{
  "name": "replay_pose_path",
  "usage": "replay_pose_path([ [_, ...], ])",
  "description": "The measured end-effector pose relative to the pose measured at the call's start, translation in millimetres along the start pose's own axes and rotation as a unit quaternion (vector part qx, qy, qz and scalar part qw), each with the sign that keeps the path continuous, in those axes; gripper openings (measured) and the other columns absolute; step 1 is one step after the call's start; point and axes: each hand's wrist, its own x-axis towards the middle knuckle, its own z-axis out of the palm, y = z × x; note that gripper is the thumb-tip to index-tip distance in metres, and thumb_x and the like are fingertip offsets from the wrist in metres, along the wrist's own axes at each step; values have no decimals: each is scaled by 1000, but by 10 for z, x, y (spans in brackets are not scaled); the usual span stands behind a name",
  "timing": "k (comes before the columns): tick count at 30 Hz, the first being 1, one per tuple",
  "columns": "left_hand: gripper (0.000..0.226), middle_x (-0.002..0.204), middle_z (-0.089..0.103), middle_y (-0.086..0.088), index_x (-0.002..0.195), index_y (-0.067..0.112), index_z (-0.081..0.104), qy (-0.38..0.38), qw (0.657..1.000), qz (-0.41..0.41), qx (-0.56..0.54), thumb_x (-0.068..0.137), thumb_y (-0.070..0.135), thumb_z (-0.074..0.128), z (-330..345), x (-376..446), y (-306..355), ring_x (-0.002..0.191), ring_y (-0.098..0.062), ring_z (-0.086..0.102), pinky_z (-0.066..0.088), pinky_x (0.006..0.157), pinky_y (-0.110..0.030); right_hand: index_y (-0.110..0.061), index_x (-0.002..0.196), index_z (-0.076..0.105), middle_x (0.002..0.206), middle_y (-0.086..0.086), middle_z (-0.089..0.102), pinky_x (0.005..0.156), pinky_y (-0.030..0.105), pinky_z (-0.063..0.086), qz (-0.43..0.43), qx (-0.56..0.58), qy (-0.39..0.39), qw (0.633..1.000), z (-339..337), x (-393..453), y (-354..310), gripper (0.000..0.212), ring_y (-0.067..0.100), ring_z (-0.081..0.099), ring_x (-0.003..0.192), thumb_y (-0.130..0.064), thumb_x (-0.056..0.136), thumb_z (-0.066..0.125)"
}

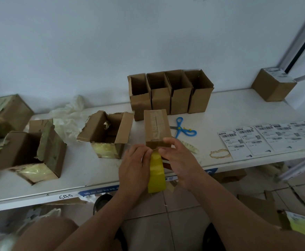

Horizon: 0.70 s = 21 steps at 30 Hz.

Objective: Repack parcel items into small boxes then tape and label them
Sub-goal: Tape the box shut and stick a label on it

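1. Small closed box (157, 127) lying on the white shelf (238, 109), near its front edge, clear tape along the top seam.
2. Left hand (133, 165) and right hand (177, 160) together at the box's near end; fingers of both curled, pinching the yellow tape (156, 176) where it meets the cardboard, strip hanging down past the shelf edge.
3. Four open empty boxes (169, 93) in a row just behind, against the wall.
4. Blue scissors (182, 128) just right of the closed box, flat on the shelf.
5. Strip of shipping labels (267, 138) further right, barcodes and QR codes visible, print too small to read.
6. Torn open parcel (106, 133) just left of the hands; another opened parcel (30, 153) at far left.
7. Handwritten mark (65, 196) on the shelf's front lip, reading roughly "640"; blue sticker (101, 190) beside it illegible.
8. Sealed labelled box (273, 84) at far right.
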Motion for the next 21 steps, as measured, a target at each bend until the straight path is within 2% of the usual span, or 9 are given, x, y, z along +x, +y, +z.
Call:
replay_pose_path([
  [2, 14, 95, 47, 19, 97, 27, 59, -25, 999, -33, -32, 101, 32, 47, -29, -2, 11, 84, 3, 49, 33, 70, -9, -28, 119, 58, 112, -3, 65, 94, 32, 51, -29, -27, -26, 999, -11, -14, -5, 29, 13, 61, 107, -15, 93, 63],
  [5, 12, 93, 48, 19, 96, 31, 57, -68, 990, -95, -77, 102, 31, 46, -89, -2, 52, 87, 8, 50, 34, 69, -7, -31, 107, 67, 111, -6, 67, 93, 26, 51, -62, -136, -41, 988, 9, -27, 12, 19, 10, 61, 106, -19, 92, 65],
  [7, 12, 95, 50, 19, 96, 33, 58, -88, 986, -113, -88, 101, 31, 47, -122, -9, 71, 88, 6, 51, 36, 70, -8, -31, 110, 69, 111, -8, 67, 94, 26, 50, -80, -175, -36, 981, 17, -24, 19, 18, 7, 60, 106, -24, 93, 64],
  [11, 9, 103, 49, 18, 96, 35, 58, -108, 983, -122, -86, 100, 32, 50, -216, -4, 105, 89, 6, 49, 36, 74, -10, -27, 119, 67, 110, -13, 65, 88, 14, 45, -105, -211, -37, 971, 36, -43, -1, 24, 1, 58, 105, -25, 96, 60],
  [14, 15, 109, 43, 19, 108, 29, 64, -92, 990, -93, -58, 100, 29, 52, -339, 6, 117, 87, 9, 45, 31, 74, -6, -28, 131, 58, 115, -10, 64, 94, 23, 48, -92, -176, -49, 979, 58, -45, 8, 36, 6, 58, 110, -20, 96, 60],
  [18, 30, 129, 46, 10, 127, 19, 62, -65, 997, -40, 32, 101, 26, 50, -492, -17, 55, 100, 3, 41, 30, 90, -15, -30, 132, 55, 109, -11, 65, 94, 29, 49, -87, -152, -56, 983, 60, -72, -6, 39, 5, 60, 105, -22, 95, 62],
  [21, 21, 122, 56, 1, 113, 11, 70, -73, 989, 42, 120, 94, 16, 62, -478, -4, -79, 95, -4, 51, 43, 83, -18, -30, 122, 61, 106, -13, 66, 91, 25, 49, -83, -154, -53, 983, 80, -86, -9, 30, 4, 61, 102, -23, 94, 63],
])
